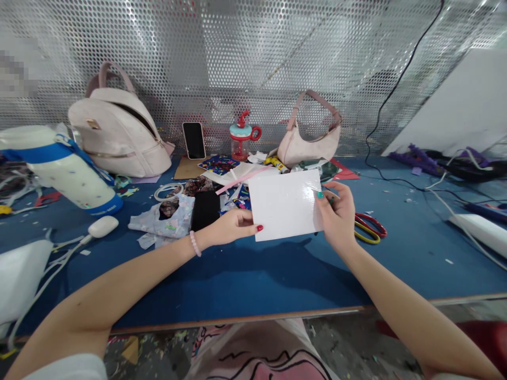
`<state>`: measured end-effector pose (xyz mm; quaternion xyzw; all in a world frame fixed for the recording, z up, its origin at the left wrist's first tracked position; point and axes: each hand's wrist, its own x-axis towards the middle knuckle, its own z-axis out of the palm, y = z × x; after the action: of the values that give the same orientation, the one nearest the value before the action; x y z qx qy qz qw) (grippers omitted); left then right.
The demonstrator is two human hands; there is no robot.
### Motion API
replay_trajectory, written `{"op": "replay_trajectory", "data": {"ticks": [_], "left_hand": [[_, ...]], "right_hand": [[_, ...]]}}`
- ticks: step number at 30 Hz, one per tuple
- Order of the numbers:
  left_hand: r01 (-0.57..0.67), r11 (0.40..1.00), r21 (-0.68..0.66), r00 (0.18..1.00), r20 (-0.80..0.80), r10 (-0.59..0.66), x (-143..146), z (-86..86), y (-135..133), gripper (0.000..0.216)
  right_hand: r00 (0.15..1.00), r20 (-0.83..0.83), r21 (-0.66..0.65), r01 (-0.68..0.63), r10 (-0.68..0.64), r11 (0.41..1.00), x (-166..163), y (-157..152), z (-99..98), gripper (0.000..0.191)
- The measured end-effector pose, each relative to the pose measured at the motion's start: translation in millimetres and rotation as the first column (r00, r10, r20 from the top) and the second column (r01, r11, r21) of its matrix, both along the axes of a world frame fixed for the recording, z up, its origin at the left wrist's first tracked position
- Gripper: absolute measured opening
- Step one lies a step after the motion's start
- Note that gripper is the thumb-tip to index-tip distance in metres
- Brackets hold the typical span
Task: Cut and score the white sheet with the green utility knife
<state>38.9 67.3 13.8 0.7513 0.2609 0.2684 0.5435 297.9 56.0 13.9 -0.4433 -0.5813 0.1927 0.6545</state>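
Note:
A glossy white rectangular card [285, 206] is held up above the blue table, slightly tilted. My left hand [233, 226] pinches its lower left edge, thumb on the front face. At the right edge my right hand [337, 208] grips it, thumb on the front and fingers behind. Beyond my right hand lie scissors with red and yellow handles [370, 229], their blades hidden. Near my left hand are a black flat piece [205, 210] and a pale blue patterned cloth [172, 216].
A white-and-blue bottle [63, 169] leans at the left beside a pale backpack [114, 132]. Along the back stand a phone [194, 141], a red-handled cup [241, 140] and a pink handbag [311, 140]. Cables [439, 192] and scraps lie on the blue table [404, 258].

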Motion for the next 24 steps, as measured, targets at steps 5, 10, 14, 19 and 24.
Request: {"op": "replay_trajectory", "data": {"ticks": [5,10,14,19,24], "left_hand": [[0.009,1.0,0.017,0.999,-0.046,-0.008,0.0,2.3,-1.1,0.035],[0.054,0.999,0.008,0.992,-0.118,-0.053,0.9,4.7,-4.8,0.041],[0.043,0.999,0.026,0.99,-0.137,-0.039,1.5,4.7,-6.0,0.043],[0.041,0.999,0.025,0.992,-0.119,-0.038,1.1,3.4,-5.9,0.044],[0.044,0.999,0.004,0.993,-0.113,-0.043,1.4,3.9,-7.2,0.045]], "right_hand": [[1.0,0.004,0.024,0.009,-0.009,1.0,1.1,1.8,-1.5,0.024],[0.999,-0.047,0.042,0.013,-0.011,0.999,4.3,5.9,-5.6,0.025],[0.999,-0.045,0.034,0.014,-0.012,0.999,5.2,6.8,-7.4,0.025],[0.999,-0.036,0.037,0.023,-0.022,0.999,3.4,5.1,-5.2,0.025],[0.999,-0.036,0.033,0.021,-0.02,0.999,2.2,4.8,-3.6,0.025]]}}
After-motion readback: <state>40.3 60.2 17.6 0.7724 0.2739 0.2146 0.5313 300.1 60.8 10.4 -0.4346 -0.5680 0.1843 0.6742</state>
